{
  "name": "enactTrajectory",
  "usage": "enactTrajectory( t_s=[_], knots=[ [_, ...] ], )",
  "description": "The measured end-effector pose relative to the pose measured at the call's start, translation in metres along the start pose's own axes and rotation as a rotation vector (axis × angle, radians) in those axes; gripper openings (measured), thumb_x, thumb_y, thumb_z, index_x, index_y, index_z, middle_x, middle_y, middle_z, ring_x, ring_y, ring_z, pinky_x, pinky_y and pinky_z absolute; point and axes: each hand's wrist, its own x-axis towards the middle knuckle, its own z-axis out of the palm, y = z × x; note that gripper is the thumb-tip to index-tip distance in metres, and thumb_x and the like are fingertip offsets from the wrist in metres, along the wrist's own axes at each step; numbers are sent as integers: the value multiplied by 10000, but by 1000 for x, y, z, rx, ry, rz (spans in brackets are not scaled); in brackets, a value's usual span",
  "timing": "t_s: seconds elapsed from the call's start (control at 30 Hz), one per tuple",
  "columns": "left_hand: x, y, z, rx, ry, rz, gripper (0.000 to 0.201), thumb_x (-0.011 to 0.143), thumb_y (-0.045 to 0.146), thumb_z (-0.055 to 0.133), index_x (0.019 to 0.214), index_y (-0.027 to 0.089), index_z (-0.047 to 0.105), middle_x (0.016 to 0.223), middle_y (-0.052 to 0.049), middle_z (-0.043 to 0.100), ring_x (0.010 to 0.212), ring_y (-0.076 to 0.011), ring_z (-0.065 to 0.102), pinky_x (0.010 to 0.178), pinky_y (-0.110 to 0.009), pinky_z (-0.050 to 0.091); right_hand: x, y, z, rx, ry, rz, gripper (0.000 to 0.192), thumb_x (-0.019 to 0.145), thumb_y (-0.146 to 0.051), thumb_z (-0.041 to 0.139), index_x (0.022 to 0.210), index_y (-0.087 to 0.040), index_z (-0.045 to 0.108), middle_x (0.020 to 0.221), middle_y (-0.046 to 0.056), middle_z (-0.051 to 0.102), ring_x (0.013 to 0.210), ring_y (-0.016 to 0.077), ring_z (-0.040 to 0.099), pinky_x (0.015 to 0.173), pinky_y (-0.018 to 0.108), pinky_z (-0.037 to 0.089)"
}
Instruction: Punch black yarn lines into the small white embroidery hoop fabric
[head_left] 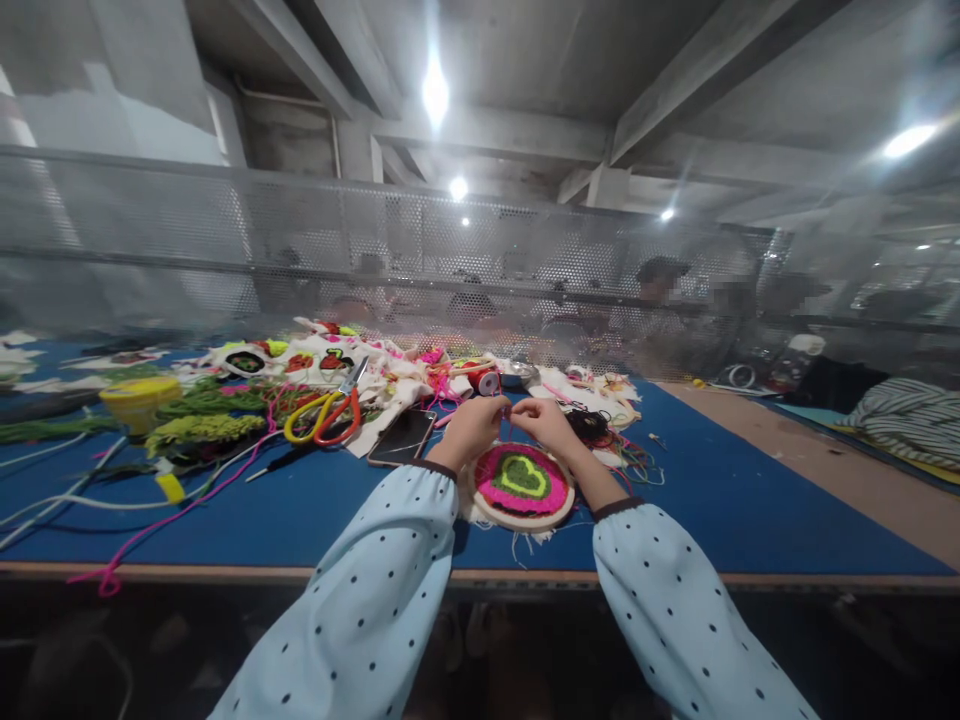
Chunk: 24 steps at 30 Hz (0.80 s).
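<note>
**Two hands pinched together over a tufted hoop**

At the centre of the frame the fingertips of the left hand (471, 428) and the right hand (546, 422) meet just above the far rim of the hoop (522, 487). Both hands are curled in a pinch, fingers drawn to thumbs, apparently on a fine strand between them — the strand itself is too thin to make out, so what exactly they grip cannot be told.

The hoop lies flat on the blue table (735, 500), directly under and just nearer than the fingers, between the two wrists. It holds cloth stretched tight and worked with a pink field and a green heart in raised pile. It looks light: a stiff ring with a soft, springy middle. The rim is the place to take it; pressing the pile would flatten it, and the loose cloth edge and stray threads around it would drag.

Outward, just left of the left hand, lies a dark phone (402, 437). Further left sit scissors (324, 415) with yellow and red handles, then green yarn (202, 427) and a yellow tub (141, 399). A pink cord (187, 500) trails toward the lower left. Behind the hands, a heap of patches (300, 362) — and beyond a mesh screen (225, 240), blurred people sit.
</note>
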Motion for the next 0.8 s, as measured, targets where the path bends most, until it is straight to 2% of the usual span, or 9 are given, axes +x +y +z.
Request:
enactTrajectory(
  t_s=[0.17,0.33,0.53,0.67,0.8],
  knots=[
    [-1,1,-3,33,7,-11,245,826,177,417,941,183,634,766,-75,670,713,-187,605,634,-247,403,-1,-1,-1,-25,-20,-20,223,635,-362,602,693,-147,601,442,-58,401,406,68,306,423,215,207],
    [-2,1,-5,43,-14,1,250,846,207,409,933,200,643,832,-57,680,749,-180,604,653,-242,397,2,3,-7,-126,77,-42,219,664,-371,572,663,-152,587,398,-62,379,386,82,325,419,220,226],
    [-1,0,-4,109,-45,16,245,859,227,398,953,187,621,810,-60,668,755,-180,599,645,-240,387,5,11,-12,-242,113,-79,227,684,-360,569,696,-148,649,426,-39,440,423,97,371,439,222,256],
    [-1,2,-4,93,-27,-12,245,871,236,388,965,203,613,820,-51,666,758,-171,599,645,-232,385,5,11,-11,-341,196,-126,202,682,-329,574,692,-146,659,505,-13,522,470,101,415,465,217,277],
    [-3,4,-4,77,1,-27,247,878,241,382,983,220,605,828,-42,667,762,-172,597,652,-231,388,3,8,-10,-318,232,-138,222,685,-338,575,682,-130,652,499,-12,514,462,96,402,470,218,283]
  ],
)
